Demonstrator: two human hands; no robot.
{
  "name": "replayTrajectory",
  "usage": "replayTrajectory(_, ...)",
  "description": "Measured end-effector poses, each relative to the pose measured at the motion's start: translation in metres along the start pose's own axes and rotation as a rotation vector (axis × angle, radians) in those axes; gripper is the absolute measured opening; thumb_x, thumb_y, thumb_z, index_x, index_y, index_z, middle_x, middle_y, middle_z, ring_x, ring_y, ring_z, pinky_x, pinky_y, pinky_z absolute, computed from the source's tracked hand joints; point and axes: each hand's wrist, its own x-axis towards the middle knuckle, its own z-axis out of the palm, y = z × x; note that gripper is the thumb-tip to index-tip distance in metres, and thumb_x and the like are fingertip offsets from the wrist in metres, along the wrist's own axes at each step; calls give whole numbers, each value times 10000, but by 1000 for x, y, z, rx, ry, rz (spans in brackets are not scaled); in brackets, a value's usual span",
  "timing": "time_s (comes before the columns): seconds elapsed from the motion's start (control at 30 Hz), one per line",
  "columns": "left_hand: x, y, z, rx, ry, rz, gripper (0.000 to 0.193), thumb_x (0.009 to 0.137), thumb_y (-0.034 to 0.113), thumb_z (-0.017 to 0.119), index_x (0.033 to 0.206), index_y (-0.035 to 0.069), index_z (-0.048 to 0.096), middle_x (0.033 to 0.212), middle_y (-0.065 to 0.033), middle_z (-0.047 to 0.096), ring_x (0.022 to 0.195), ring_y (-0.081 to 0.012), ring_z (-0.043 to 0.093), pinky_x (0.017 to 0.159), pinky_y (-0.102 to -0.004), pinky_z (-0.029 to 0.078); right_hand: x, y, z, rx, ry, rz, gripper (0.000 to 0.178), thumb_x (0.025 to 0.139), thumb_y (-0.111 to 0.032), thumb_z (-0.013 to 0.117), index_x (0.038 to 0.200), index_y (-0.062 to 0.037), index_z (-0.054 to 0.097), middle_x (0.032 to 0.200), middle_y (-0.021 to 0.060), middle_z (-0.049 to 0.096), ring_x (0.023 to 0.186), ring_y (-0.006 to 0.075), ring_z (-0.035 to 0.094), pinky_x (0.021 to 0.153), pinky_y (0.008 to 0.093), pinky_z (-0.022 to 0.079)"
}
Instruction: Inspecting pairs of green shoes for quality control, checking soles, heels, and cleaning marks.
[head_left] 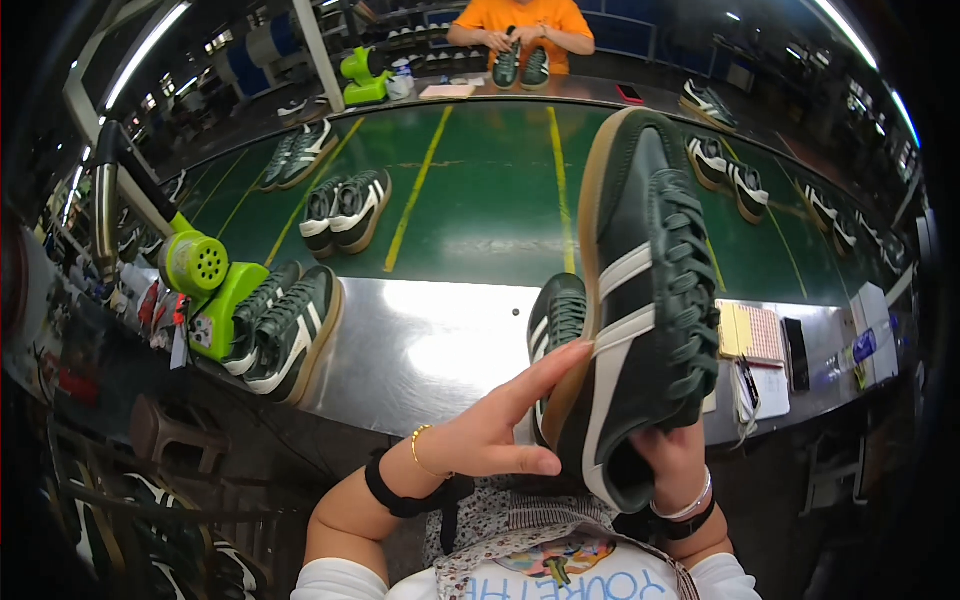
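A dark green sneaker with white side stripes, green laces and a gum-coloured sole is raised upright in front of me, toe up. My right hand holds it by the heel end, its fingers partly hidden at the shoe's opening. With fingers stretched out and thumb apart, my left hand touches the sole side near the heel, not wrapped round it. Behind the raised shoe, a matching sneaker stands on the metal bench, partly covered. To the left, another pair of green sneakers rests on the bench.
Beyond the bench runs a green conveyor belt with yellow lines, carrying several pairs of sneakers. A lime-green hot-air blower stands at left. Notepads, a phone and a bottle lie at right. Across the belt, a person in orange handles sneakers.
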Motion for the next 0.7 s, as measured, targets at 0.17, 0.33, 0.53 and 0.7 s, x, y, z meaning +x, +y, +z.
replayTrajectory(0.17, 32, -38, -14, 68, 289, -272, 619, 834, 260, 669, 1338, 11, 410, 1413, -126, 385, 1276, -242, 394, 1051, -379, 314, -23, 13, -65, 350, 375, 125, 589, 764, 50, 467, 1336, -51, 371, 1189, 83, 516, 1076, 184, 531, 914, 308, 443)
replayTrajectory(0.33, 31, -79, 0, 894, 125, -105, 595, 768, 251, 712, 1257, 9, 475, 1283, -169, 497, 1215, -321, 452, 1040, -397, 346, -21, 51, -78, -153, 232, 354, 677, 822, -21, 517, 1435, -42, 229, 1330, 126, 424, 1145, 189, 473, 944, 294, 400)
replayTrajectory(0.53, 44, -90, 3, 1189, 150, 76, 490, 649, 27, 630, 1130, 8, 540, 1122, -142, 596, 991, -284, 597, 845, -355, 495, -15, 43, -61, -1069, 58, -156, 545, 800, -135, 651, 1287, -10, 438, 1312, 186, 458, 1219, 330, 435, 1018, 430, 338)
replayTrajectory(0.7, 69, -79, -3, 1333, -63, -59, 358, 655, 55, 646, 999, 24, 551, 933, -108, 642, 787, -263, 640, 668, -340, 518, -3, 30, -2, -1044, -426, -369, 457, 726, -130, 699, 1132, -10, 530, 1110, 120, 567, 1106, 286, 515, 992, 409, 358)
